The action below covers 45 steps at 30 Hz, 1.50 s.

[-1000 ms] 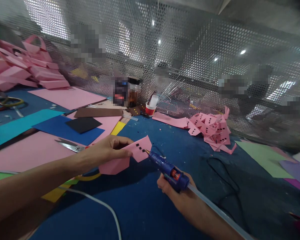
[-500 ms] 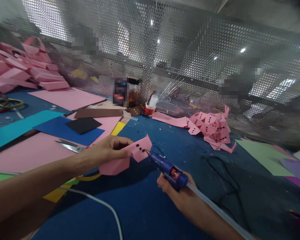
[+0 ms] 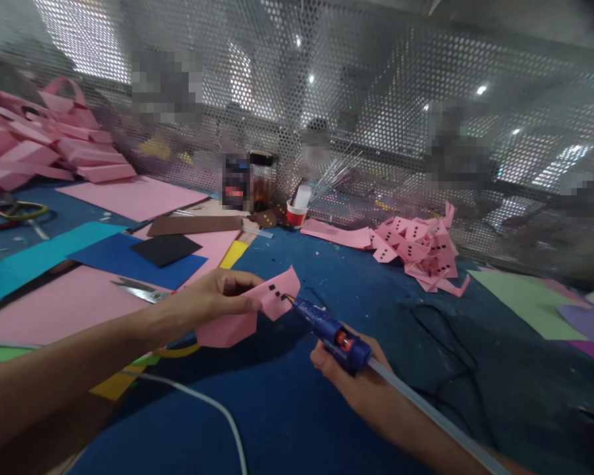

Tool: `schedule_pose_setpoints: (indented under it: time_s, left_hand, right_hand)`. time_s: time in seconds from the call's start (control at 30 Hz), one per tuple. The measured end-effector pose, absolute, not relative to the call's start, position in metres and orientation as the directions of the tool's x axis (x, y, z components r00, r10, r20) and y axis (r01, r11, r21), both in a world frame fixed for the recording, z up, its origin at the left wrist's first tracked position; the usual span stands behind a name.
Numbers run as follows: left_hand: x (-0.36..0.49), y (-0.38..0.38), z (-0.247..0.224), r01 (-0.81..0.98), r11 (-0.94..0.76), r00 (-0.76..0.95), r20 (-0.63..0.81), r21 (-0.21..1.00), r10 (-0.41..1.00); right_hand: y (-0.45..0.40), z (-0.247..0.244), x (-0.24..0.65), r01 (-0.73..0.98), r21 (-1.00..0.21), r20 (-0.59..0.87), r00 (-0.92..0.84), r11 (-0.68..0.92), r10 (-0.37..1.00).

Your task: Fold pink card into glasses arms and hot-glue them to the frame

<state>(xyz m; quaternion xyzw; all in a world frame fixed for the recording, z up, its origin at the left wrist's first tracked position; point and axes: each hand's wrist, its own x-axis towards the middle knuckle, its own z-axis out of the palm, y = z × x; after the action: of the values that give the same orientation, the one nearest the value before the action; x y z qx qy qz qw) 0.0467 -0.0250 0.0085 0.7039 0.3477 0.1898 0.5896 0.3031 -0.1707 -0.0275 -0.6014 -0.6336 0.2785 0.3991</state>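
Note:
Between thumb and fingers, my left hand [image 3: 220,297] holds a folded pink paper piece [image 3: 228,330] marked with small black squares near its end. My right hand [image 3: 356,373] is wrapped round a blue glue gun [image 3: 327,326], with a long clear glue stick [image 3: 420,402] trailing from its back. The gun's nozzle touches, or almost touches, the paper beside the black squares. Part of the paper is hidden by my left fingers. Under my left forearm lie scissors [image 3: 141,290] with their blades showing.
A heap of pink paper pieces [image 3: 416,251] with black squares lies at the back right. A red and white cup [image 3: 296,214] and a jar [image 3: 261,185] stand near the perforated metal screen [image 3: 376,99]. A white cord [image 3: 202,399] and a black cord [image 3: 445,323] cross the table.
The hands, paper and glue gun hold almost the same position. My view has shifted very slightly.

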Motion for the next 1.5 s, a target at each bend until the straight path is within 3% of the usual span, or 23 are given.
schedule_pose_setpoints:
  time_s: [0.63, 1.5]
  left_hand:
    - [0.044, -0.024, 0.005, 0.275, -0.030, 0.680, -0.172, 0.961, 0.713]
    - [0.045, -0.024, 0.006, 0.277, -0.039, 0.680, -0.167, 0.960, 0.714]
  right_hand:
    - [-0.171, -0.036, 0.308, 0.583, -0.803, 0.176, 0.031, 0.125, 0.984]
    - [-0.171, -0.038, 0.309, 0.516, -0.848, 0.171, 0.047, 0.123, 0.984]
